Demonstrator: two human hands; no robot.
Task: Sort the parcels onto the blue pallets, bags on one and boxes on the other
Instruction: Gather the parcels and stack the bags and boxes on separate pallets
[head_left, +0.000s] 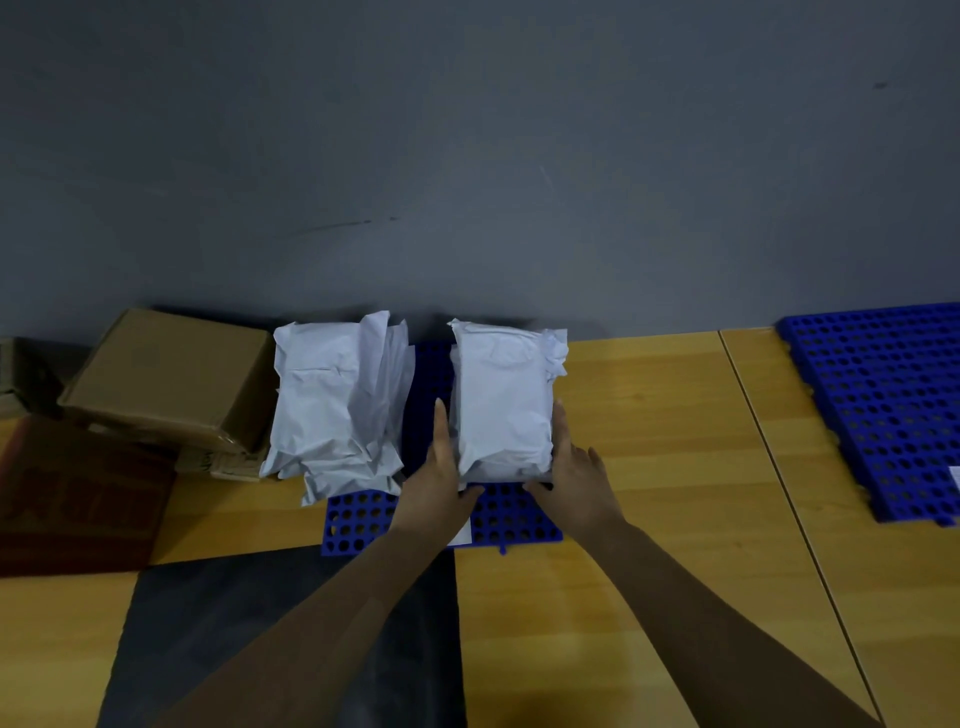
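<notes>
A white parcel bag (503, 400) lies on the right half of the near blue pallet (358, 519) at the table's middle. My left hand (441, 478) presses its left side with straight fingers, thumb under the near edge. My right hand (574, 475) presses its right side the same way. A stack of white bags (337, 400) fills the pallet's left half. A second blue pallet (883, 410) lies at the far right with nothing on its visible grid except a small white label at its right edge.
Brown cardboard boxes (171, 379) are stacked at the far left against the grey wall, with a dark red box (78, 493) in front of them. A dark grey mat (234, 634) covers part of the wooden table (675, 467) near me.
</notes>
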